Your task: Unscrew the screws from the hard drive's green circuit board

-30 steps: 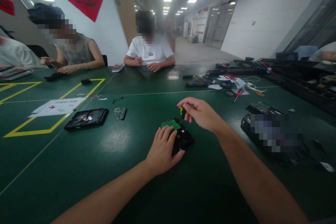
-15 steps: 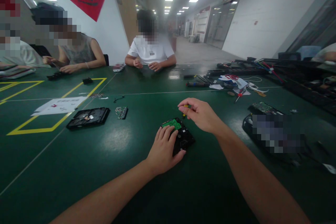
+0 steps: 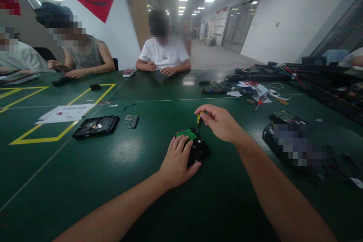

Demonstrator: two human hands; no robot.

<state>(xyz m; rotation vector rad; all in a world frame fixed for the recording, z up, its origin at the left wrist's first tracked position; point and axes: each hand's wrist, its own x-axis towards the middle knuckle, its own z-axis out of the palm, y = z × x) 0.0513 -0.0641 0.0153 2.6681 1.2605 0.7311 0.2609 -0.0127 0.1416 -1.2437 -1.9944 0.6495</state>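
A black hard drive [image 3: 199,151] with a green circuit board [image 3: 190,134] lies on the green table in front of me. My left hand [image 3: 178,159] holds it down, fingers across its top and thumb along its near edge. In my right hand [image 3: 217,121] is a small yellow and black screwdriver [image 3: 200,120], pinched by the handle. Its shaft points down at the drive's far right corner; whether the tip sits in a screw is too small to tell.
To the left are an opened drive casing [image 3: 96,126], a small circuit board [image 3: 132,121] and a paper sheet [image 3: 64,113]. Cables and another screwdriver [image 3: 259,103] lie at the back right. A dark device [image 3: 272,136] stands right of my arm. Co-workers sit across the table.
My right hand has turned and shifted slightly, so more of the screwdriver's handle shows. My left hand and the hard drive stay put. A hand of the person opposite has closed.
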